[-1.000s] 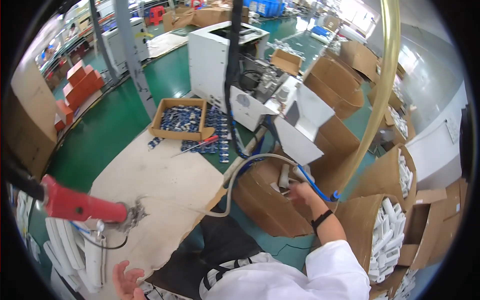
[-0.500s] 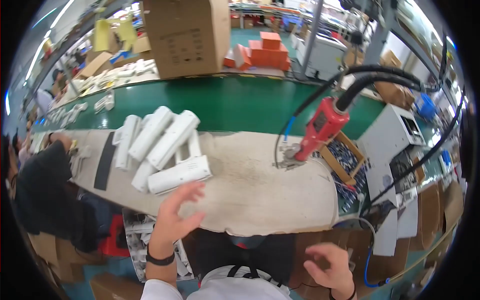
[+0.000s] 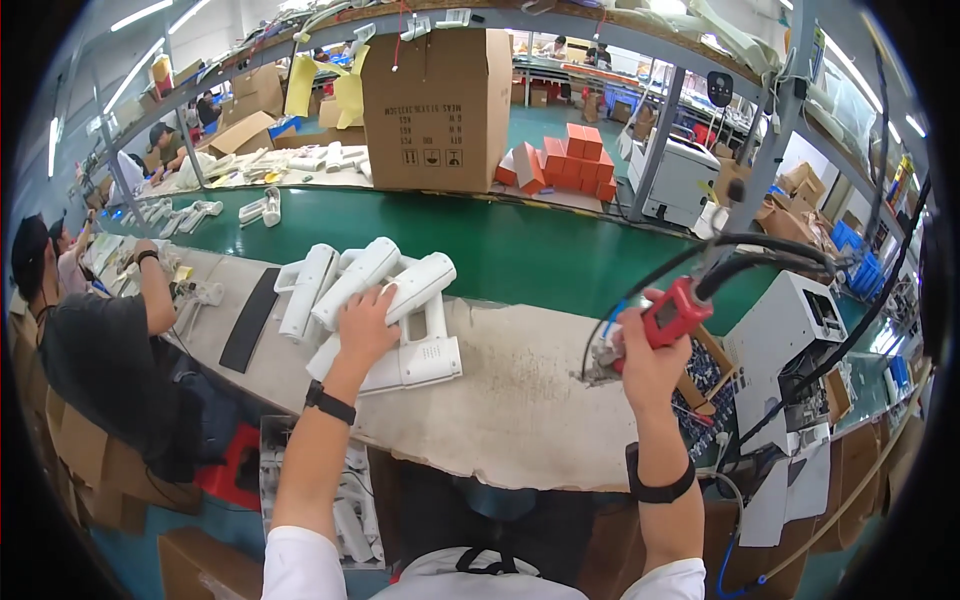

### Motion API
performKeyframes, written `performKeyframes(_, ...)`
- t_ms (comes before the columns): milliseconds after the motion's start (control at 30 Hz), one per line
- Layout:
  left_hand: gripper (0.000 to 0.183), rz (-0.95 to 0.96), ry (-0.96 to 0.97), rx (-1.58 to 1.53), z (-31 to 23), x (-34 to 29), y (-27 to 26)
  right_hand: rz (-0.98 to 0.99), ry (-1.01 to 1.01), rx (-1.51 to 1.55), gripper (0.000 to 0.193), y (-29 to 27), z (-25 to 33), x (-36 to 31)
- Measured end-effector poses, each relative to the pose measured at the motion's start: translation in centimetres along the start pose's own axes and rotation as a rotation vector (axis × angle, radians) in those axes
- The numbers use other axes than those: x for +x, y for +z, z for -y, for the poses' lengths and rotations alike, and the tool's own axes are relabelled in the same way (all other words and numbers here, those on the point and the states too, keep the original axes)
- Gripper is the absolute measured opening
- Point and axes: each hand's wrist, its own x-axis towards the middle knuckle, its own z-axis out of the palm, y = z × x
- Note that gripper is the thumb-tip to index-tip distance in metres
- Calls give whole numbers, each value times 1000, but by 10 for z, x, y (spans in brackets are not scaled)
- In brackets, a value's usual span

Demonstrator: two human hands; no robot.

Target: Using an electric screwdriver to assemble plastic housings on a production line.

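Observation:
Several white plastic gun-shaped housings (image 3: 365, 285) lie piled on the worn beige workbench (image 3: 520, 390). My left hand (image 3: 365, 320) rests on the pile, its fingers curled over one of the white housings (image 3: 420, 285). My right hand (image 3: 645, 355) is raised over the right part of the bench, closed around a red powered screwdriver (image 3: 675, 312) that hangs from black cables (image 3: 760, 255). The tool's metal tip points down and left toward the bench.
A green conveyor belt (image 3: 520, 250) runs behind the bench. A large cardboard box (image 3: 440, 105) and orange boxes (image 3: 560, 160) stand beyond it. A wooden tray of small parts (image 3: 705, 385) sits at the right. A black mat (image 3: 250, 318) lies left; a seated person (image 3: 95, 350) works there.
My head has turned from the right side to the bench. My left hand has reached up onto the white housings, and my right hand has taken hold of the red screwdriver.

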Motion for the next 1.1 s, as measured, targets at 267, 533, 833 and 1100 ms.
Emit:
performKeyframes(267,65,-294,347,-162,12,14,5,-74,11,-13,27,-23,21,-11)
performKeyframes(533,63,-433,412,-133,-20,18,-22,-74,-11,2,25,-29,31,-18)
performKeyframes(833,67,-499,407,-174,-92,-50,-94,-51,-48,-36,25,-52,42,-19)
performKeyframes(1100,63,-89,508,-332,-167,-174,-45,-141,-117,-43,25,-85,76,-19)
